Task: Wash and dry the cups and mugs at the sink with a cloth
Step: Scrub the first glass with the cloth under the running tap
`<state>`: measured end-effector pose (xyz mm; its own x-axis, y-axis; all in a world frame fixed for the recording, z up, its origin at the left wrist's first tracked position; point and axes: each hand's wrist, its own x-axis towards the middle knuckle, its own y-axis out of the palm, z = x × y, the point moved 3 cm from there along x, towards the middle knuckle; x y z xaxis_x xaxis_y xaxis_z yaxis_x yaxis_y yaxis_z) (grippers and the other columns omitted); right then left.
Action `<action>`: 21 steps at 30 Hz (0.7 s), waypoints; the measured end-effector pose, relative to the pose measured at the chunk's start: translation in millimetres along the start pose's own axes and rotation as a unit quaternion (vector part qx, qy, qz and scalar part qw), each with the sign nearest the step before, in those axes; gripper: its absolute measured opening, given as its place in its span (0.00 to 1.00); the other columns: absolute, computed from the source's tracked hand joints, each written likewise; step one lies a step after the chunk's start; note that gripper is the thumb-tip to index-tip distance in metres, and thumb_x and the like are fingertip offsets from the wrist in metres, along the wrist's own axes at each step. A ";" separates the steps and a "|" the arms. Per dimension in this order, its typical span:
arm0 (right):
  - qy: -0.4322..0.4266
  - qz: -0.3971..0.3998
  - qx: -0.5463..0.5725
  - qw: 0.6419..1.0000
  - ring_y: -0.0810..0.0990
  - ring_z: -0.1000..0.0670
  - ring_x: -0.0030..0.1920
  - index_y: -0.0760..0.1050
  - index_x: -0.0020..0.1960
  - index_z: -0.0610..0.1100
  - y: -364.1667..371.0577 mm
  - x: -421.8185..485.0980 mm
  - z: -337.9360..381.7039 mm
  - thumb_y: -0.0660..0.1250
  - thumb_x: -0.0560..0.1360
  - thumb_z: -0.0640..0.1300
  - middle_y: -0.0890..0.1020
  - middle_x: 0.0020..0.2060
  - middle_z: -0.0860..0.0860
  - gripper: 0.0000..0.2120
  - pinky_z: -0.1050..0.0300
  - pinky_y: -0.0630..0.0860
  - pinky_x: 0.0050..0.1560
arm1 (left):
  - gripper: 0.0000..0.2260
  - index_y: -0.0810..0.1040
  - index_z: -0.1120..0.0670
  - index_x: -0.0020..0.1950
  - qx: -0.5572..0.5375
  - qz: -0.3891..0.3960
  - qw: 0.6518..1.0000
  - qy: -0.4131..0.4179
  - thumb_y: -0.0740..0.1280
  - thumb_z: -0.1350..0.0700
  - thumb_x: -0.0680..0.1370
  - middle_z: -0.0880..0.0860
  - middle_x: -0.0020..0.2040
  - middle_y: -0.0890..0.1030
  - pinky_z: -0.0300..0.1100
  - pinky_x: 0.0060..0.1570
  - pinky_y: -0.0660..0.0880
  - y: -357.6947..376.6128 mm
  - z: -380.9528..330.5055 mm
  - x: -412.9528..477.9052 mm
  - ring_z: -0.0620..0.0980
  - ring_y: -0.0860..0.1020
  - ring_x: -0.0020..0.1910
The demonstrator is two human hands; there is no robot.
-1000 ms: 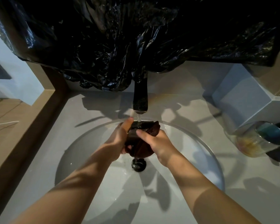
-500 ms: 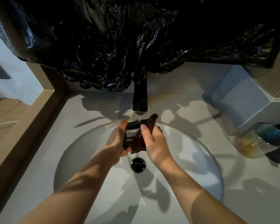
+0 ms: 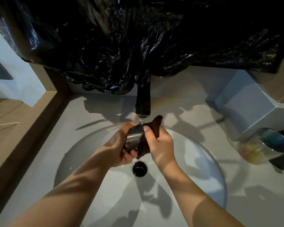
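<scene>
Cup [image 3: 134, 138] tilted, axis toward tap [image 3: 143, 102], btwn both hands.

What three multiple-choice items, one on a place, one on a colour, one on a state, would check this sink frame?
1. Where does the iridescent glass sit?
A. in the basin
B. on the counter right of the basin
C. under the tap

2. What colour is the cloth?
A. white
B. yellow
C. dark brown

3. Is the tap running?
A. yes
B. no
C. the tap is hidden

Key:
1 B, it lies right of the basin rim.
2 C, dark brown folds show in the right hand.
3 A, a thin stream falls onto the metal cup held by the left hand.
</scene>
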<state>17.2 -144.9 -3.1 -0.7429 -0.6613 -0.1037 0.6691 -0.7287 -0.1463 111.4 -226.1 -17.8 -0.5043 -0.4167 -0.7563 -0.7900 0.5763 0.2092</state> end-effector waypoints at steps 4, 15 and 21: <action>0.104 -0.022 0.100 0.989 0.82 0.48 0.40 0.76 0.40 0.47 -3.0 8.9 -3.4 0.65 0.77 0.49 0.82 0.35 0.49 0.10 0.52 0.79 0.48 | 0.15 0.70 0.53 0.55 0.143 -0.046 0.966 0.210 0.62 0.42 0.79 0.55 0.40 0.78 0.40 0.26 0.70 4.8 -2.1 5.0 0.50 0.77 0.32; 0.071 0.048 0.027 0.996 0.81 0.50 0.41 0.77 0.41 0.46 1.0 15.8 6.4 0.62 0.79 0.53 0.82 0.37 0.50 0.13 0.56 0.77 0.47 | 0.27 0.70 0.54 0.67 0.178 0.212 0.946 0.168 0.70 0.51 0.70 0.64 0.56 0.80 0.50 0.48 0.78 -2.5 -8.2 2.9 0.63 0.80 0.53; 0.093 -0.106 0.213 0.967 0.81 0.49 0.45 0.76 0.44 0.46 -15.9 12.8 -4.3 0.56 0.81 0.54 0.82 0.41 0.49 0.15 0.60 0.76 0.45 | 0.29 0.73 0.60 0.61 0.024 0.104 0.968 0.229 0.72 0.50 0.64 0.62 0.46 0.82 0.48 0.38 0.79 -17.9 1.2 15.6 0.58 0.83 0.41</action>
<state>-3.0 -141.0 -6.3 -0.8286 -0.4747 -0.2967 0.4199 -0.8776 0.2314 118.0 -242.1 -34.1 -0.7611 -0.5491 -0.3452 -0.6430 0.7084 0.2910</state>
